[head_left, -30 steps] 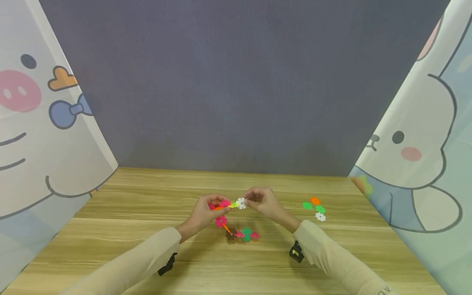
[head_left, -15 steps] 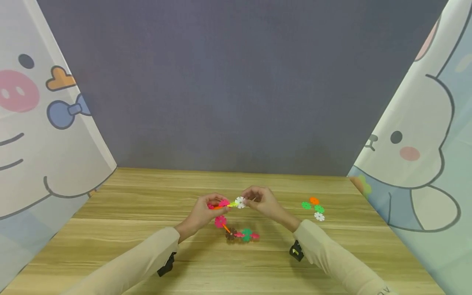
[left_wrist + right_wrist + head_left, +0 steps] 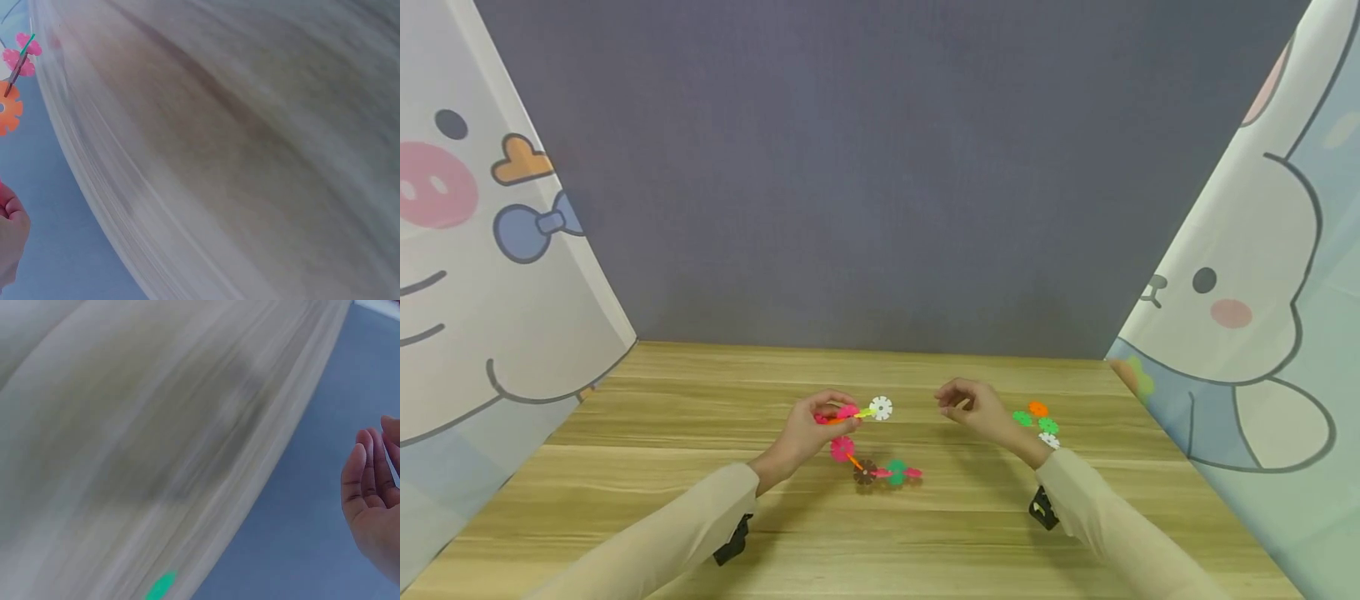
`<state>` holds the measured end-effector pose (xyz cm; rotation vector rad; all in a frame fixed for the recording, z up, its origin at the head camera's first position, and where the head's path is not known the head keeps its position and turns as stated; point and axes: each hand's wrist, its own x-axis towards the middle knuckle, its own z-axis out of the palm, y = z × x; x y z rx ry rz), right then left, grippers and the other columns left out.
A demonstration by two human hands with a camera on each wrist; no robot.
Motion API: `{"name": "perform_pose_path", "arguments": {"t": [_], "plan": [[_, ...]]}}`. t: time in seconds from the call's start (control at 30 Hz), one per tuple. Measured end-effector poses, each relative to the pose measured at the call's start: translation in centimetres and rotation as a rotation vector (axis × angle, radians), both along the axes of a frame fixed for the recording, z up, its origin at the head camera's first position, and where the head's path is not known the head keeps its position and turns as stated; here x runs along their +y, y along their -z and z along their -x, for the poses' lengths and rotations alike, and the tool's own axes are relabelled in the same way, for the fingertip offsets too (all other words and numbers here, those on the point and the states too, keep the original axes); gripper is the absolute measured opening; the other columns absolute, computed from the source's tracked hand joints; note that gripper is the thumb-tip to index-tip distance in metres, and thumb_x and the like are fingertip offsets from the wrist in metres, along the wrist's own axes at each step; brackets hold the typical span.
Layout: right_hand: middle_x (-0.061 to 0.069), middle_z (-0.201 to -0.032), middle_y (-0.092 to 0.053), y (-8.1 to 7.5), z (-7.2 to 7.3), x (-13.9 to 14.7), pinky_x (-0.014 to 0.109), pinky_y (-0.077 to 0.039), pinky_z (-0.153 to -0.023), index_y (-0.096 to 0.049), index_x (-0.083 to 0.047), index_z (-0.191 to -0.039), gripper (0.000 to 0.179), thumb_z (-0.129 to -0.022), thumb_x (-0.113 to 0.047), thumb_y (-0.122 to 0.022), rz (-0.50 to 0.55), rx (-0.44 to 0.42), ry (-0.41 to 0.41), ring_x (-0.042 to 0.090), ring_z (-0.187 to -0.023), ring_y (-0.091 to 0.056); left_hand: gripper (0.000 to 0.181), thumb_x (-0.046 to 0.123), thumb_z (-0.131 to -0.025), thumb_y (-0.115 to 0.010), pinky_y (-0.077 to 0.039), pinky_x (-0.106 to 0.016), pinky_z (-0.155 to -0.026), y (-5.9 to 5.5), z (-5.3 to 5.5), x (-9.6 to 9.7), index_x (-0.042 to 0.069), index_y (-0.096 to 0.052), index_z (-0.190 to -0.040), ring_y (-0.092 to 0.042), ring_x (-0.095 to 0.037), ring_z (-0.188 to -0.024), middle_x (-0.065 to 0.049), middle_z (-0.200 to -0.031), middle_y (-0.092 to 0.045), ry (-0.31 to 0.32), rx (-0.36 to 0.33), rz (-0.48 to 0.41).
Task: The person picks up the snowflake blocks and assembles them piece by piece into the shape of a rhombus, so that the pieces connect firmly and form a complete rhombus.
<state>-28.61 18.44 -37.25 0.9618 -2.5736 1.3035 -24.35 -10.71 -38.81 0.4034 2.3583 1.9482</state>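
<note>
My left hand (image 3: 808,427) pinches a chain of interlocking snowflake discs between thumb and fingers. At the chain's right end a white disc (image 3: 881,407) joins a yellow disc (image 3: 866,413) seen edge-on. Below the hand hang a pink disc (image 3: 842,449), a brown disc (image 3: 865,472) and a green disc (image 3: 896,472), with pink and orange ones between. The left wrist view catches an orange disc (image 3: 9,109) of the chain at its left edge. Right of the white disc and apart from it, my right hand (image 3: 979,410) holds nothing, its fingers loosely curled.
On the wooden table (image 3: 647,467), at the right, lie loose discs: an orange disc (image 3: 1038,409), two green ones and a white disc (image 3: 1048,439) partly behind the right forearm. A grey panel (image 3: 880,183) stands at the back, with cartoon-printed cloths on both sides.
My right hand has let go of the white disc and moved right, toward the loose discs. The white disc stays on the chain, which has shifted slightly left with my left hand.
</note>
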Motion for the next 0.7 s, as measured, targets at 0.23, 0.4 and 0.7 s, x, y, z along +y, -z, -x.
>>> {"name": "perform_pose_path", "arguments": {"t": [0.23,0.4,0.7], "plan": [[0.021,-0.090,-0.062,1.5,1.0,4.4,0.025,-0.049,-0.060,-0.061,0.006,-0.096,0.014,-0.082,0.004,-0.061,-0.118,-0.033,0.110,0.021,-0.078,-0.059,0.034,0.014,-0.079,-0.071,-0.029,-0.018,-0.043,-0.2,-0.1,-0.4,0.003,-0.059,-0.109,-0.067,-0.028,-0.083,-0.019,-0.095,-0.068,-0.013,-0.002,0.016],[0.022,-0.088,-0.061,2.6,2.0,7.4,0.030,-0.051,-0.066,-0.059,0.009,-0.095,0.015,-0.079,0.011,-0.060,-0.170,0.022,0.132,0.027,-0.078,-0.059,0.033,0.013,-0.079,-0.071,-0.027,-0.018,-0.042,-0.2,-0.1,-0.5,0.001,-0.059,-0.109,-0.066,-0.035,-0.086,-0.017,-0.093,-0.069,-0.018,0.003,0.016],[0.021,-0.094,-0.061,3.1,2.9,11.1,0.035,-0.050,-0.072,-0.059,0.009,-0.099,0.022,-0.079,0.006,-0.063,-0.280,0.000,0.180,0.029,-0.083,-0.058,0.030,0.012,-0.079,-0.071,-0.034,-0.019,-0.046,-0.2,0.0,-0.8,0.003,-0.060,-0.106,-0.066,-0.032,-0.081,-0.017,-0.092,-0.069,-0.018,0.015,0.018]]}}
